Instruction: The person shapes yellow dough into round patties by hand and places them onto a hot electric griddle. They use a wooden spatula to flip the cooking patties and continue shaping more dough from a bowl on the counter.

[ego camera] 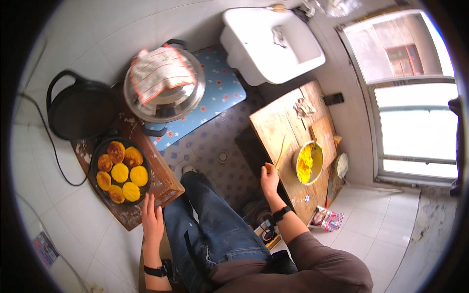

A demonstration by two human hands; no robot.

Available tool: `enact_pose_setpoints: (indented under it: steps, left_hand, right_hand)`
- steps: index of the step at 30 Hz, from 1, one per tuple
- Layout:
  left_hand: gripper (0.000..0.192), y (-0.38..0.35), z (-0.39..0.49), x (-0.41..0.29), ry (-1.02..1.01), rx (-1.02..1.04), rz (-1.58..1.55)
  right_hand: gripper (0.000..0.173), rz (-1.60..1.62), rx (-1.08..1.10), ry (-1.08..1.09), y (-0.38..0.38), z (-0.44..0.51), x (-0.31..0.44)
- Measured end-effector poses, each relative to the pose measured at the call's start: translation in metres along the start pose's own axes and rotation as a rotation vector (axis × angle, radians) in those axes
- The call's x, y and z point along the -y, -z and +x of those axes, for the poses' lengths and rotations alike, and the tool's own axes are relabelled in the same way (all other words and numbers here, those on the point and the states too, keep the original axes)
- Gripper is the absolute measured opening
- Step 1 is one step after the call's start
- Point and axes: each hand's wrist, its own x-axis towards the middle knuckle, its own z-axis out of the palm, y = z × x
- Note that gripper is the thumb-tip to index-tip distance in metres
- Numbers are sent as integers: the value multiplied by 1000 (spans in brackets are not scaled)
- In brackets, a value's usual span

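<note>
My left hand (152,219) is open, fingers extended at the near edge of a black electric griddle pan (96,183); whether it touches the rim I cannot tell. Several round yellow cakes (119,173) lie in the pan, some browned on top and others plain yellow. Hinged behind it, the black lid (84,110) stands raised. On the other side, my right hand (269,179) grips a thin wooden stick, apparently chopsticks (281,152), beside the wooden table's edge. A metal bowl (319,164) with yellow dough (305,164) and a utensil in it stands just beyond that hand.
The pan rests on a brown wooden stand (165,190). A large lidded steel pot (199,91) under a striped cloth (161,73) sits on a blue flowered table (223,88). A white sink (271,69) is behind. The wooden table (273,113) carries a cutting board (324,135) and knife (329,192).
</note>
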Motion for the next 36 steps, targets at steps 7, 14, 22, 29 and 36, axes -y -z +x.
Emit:
enact_pose_setpoints:
  steps: [7, 14, 22, 29, 36]
  left_hand:
    - [40, 2, -12, -35, 92, 314, 58]
    - [33, -46, 26, -86, -146, 445, 101]
    - [15, -178, 40, -95, -219, 814, -33]
    - [30, -385, 34, -79, 176, 1158, -206]
    - [35, -579, 28, -35, 145, 1283, -90]
  right_hand:
    - [27, 34, -15, -269, 17, -3, -105]
    - [23, 560, 786, -728, -2, -178, -126]
    - [33, 1082, 288, -1278, -40, -294, -230]
    - [59, 1999, -801, -1218, -105, -278, -361]
    - [54, 2146, -1075, -1273, -163, -276, -445]
